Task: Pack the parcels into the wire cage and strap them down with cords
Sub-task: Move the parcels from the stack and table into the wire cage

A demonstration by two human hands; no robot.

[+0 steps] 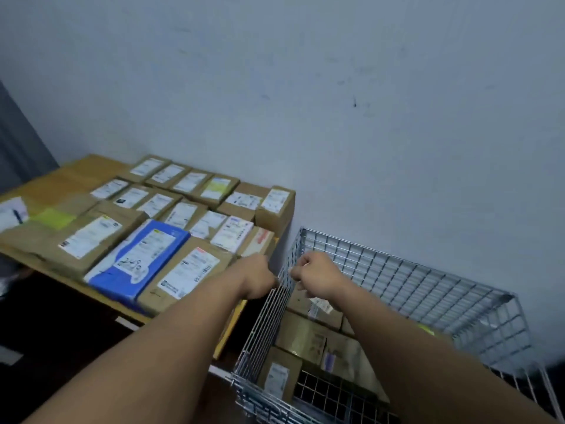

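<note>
A silver wire cage (406, 276) stands at the lower right, against the wall. Several brown parcels (301, 335) with white labels lie on its bottom. Both my hands are at the top rim of the cage's left wall. My left hand (260, 278) is outside that wall, its fingers curled at the wire. Just inside the rim, my right hand (315, 275) has its fingers curled as well. Whether either hand holds a cord I cannot tell. Many more labelled parcels (189, 267) cover the table on the left, among them a blue and white one (137, 258).
The wooden table (79, 172) with the parcels stands directly left of the cage, a narrow gap between them. A pale wall runs behind both. A paper with a blue pen (13, 214) lies at the table's far left. The floor below is dark.
</note>
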